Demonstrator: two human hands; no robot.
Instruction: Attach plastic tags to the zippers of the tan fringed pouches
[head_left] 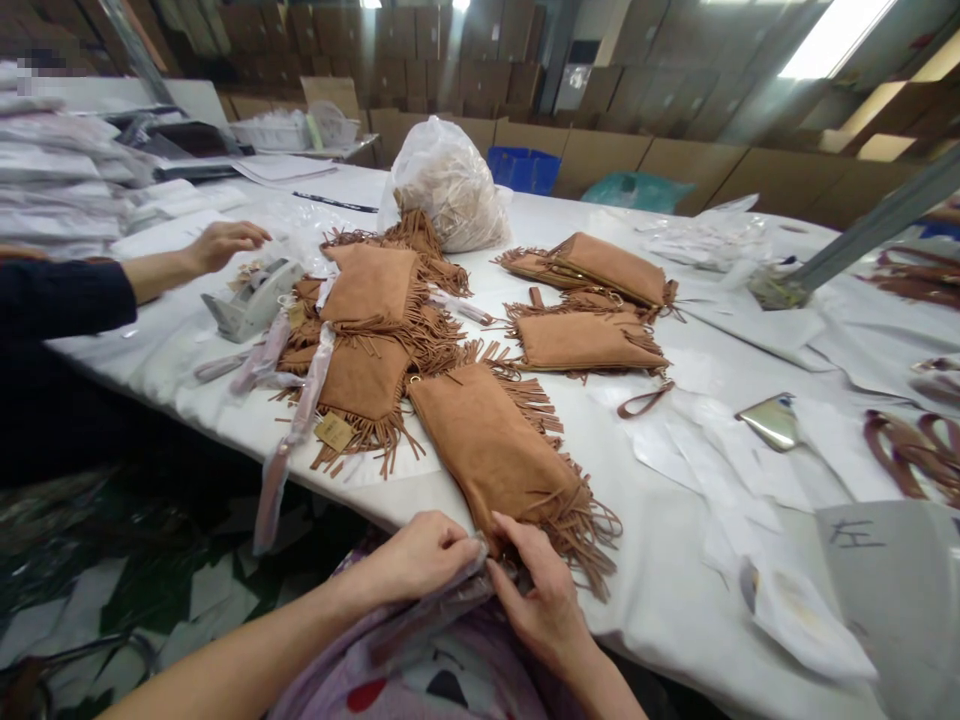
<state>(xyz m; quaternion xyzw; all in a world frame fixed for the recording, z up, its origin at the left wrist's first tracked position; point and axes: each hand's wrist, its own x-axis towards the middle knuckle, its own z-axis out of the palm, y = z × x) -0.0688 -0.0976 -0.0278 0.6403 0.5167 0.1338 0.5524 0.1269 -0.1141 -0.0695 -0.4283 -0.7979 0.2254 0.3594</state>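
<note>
A brown suede bag with fringe (487, 430) lies at the table's front edge, its near corner between my hands. My left hand (424, 560) is closed, pinching the end of a plastic-wrapped strap (442, 610) that hangs over my lap. My right hand (544, 590) has thumb and fingers curled round the bag's near corner, beside the strap's end. The small parts between my fingertips are hidden. Left of this bag, more fringed bags (373, 285) lie in a pile with wrapped straps (300, 410) and a yellowish tag (334, 432).
A co-worker's hand (221, 245) reaches in at left above a grey tape dispenser (255, 300). A stuffed clear plastic bag (450, 185) stands behind the pile. Two fringed bags (592, 342) lie right of centre. A metal post (870, 225) and brown straps (904, 450) are farther right.
</note>
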